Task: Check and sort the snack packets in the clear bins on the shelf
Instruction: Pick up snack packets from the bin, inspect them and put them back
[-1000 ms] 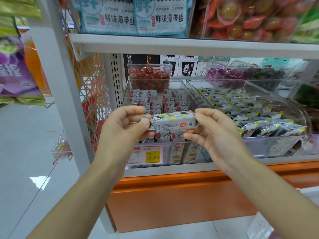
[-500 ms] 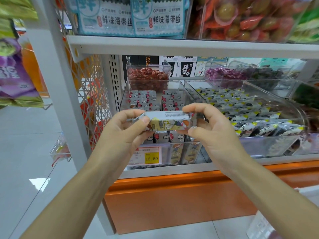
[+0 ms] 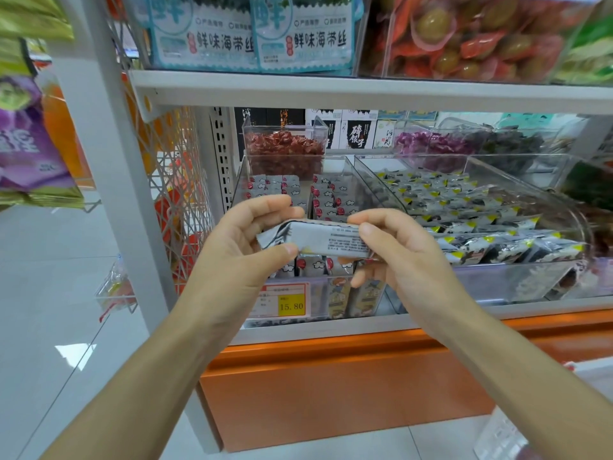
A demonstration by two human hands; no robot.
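grey snack packet (image 3: 323,239), printed back up, level before the clear bin (image 3: 356,180)

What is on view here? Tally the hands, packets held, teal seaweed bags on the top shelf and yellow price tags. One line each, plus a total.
Hands: 2, the left hand and the right hand
Held packet: 1, in the grip of both hands
Teal seaweed bags: 2
Yellow price tag: 1
Total: 6

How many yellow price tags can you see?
1. The yellow price tag reading 15.80 sits on the front of the clear bin of grey packets, below the left hand. Others may be hidden behind the arms.
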